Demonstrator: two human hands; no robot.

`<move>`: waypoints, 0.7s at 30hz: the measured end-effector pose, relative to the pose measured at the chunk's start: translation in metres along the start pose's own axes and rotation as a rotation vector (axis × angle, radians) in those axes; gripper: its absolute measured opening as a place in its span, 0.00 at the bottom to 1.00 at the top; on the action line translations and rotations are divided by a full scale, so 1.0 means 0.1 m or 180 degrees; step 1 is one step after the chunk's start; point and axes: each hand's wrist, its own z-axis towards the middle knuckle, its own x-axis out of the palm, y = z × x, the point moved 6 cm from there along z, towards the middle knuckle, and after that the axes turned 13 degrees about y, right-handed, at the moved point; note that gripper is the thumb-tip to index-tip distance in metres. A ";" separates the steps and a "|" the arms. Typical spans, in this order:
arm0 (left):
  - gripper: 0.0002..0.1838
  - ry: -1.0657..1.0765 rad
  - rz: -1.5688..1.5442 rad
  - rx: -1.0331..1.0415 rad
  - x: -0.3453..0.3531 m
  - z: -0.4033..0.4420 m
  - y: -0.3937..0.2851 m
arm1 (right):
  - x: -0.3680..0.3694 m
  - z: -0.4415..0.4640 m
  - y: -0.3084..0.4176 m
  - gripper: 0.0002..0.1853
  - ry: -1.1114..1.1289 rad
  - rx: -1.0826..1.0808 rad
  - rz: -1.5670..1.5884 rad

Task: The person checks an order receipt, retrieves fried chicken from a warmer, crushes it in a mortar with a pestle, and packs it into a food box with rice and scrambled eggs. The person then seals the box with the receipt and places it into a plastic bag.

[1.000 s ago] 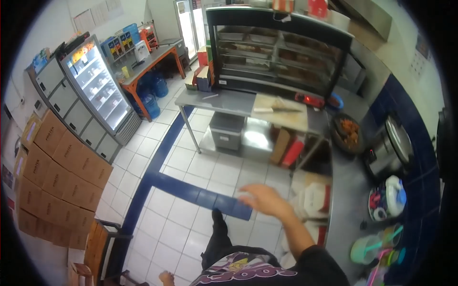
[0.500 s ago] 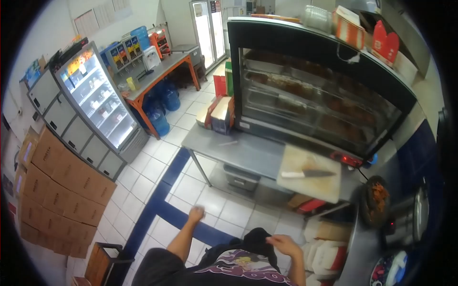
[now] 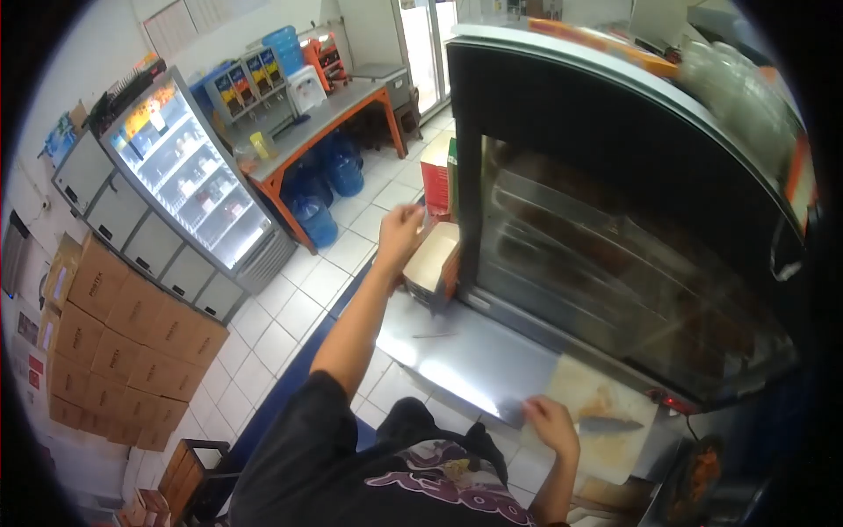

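Observation:
My left hand (image 3: 402,234) is raised beside an open cardboard box (image 3: 432,256) at the counter's far left end. Its fingers are loosely bent and apart, slightly blurred, with nothing visible in them. My right hand (image 3: 551,423) hangs over the front edge of the steel counter (image 3: 474,351), fingers loosely apart and nothing seen in them. Just right of it, a knife (image 3: 610,426) lies on a stained cutting board (image 3: 606,395). A thin light item (image 3: 436,335) rests on the counter.
A large glass display case (image 3: 615,228) stands on the counter. At the back are an orange-legged table (image 3: 329,119) and a lit fridge (image 3: 193,167). Brown cartons (image 3: 132,338) are stacked at left. A bowl of food (image 3: 702,474) is at lower right.
The counter and display case have come closer. My left hand has risen from low over the floor to beside the box. My right hand is now near the cutting board.

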 end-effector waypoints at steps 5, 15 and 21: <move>0.21 0.0578 0.0820 0.0624 0.03 1.47 0.25 | 0.22 0.79 0.80 0.15 0.0005 -0.0390 0.0420; 0.11 0.0651 0.0981 0.0516 0.00 2.19 0.88 | 1.06 1.82 2.39 0.16 0.0577 -0.0167 0.0527; 0.10 0.0964 0.1214 0.0535 -0.42 2.04 0.78 | 0.88 2.87 3.13 0.19 -0.0123 -0.0612 0.0796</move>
